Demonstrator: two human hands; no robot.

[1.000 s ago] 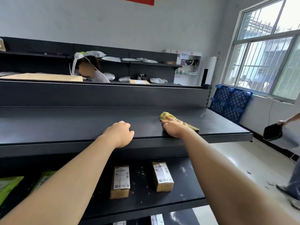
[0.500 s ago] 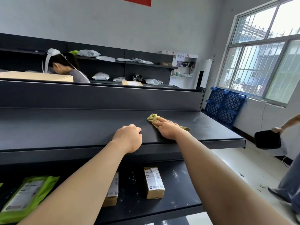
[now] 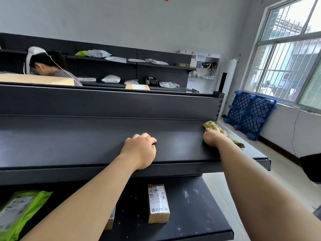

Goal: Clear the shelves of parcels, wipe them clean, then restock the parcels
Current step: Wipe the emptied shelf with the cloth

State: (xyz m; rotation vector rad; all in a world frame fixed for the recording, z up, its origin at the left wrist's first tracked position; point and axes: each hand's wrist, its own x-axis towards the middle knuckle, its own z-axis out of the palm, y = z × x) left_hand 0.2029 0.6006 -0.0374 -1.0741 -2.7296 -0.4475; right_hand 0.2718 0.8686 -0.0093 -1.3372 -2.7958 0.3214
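Paper sign [image 3: 200, 56] taped to the top of the white cabinet [image 3: 215, 70] at the far wall reads "滞留件" in dark characters. The header strip [image 3: 184, 52] above it carries spaced red characters; "净" and "列" are legible, the first is not. On the small cardboard box [image 3: 158, 215] on the lower shelf, the shipping label [image 3: 156, 197] shows barcodes and a QR code, print too small to read. Labels on the green parcel [image 3: 26, 211] and the flat box [image 3: 137, 86] are blurred.

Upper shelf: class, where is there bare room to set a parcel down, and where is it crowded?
Upper shelf is bare from its left end to the left hand, and between that hand and the right hand pressing the cloth. Lower shelf is free right of the brown box; crowded left of it, toward the green mailer.
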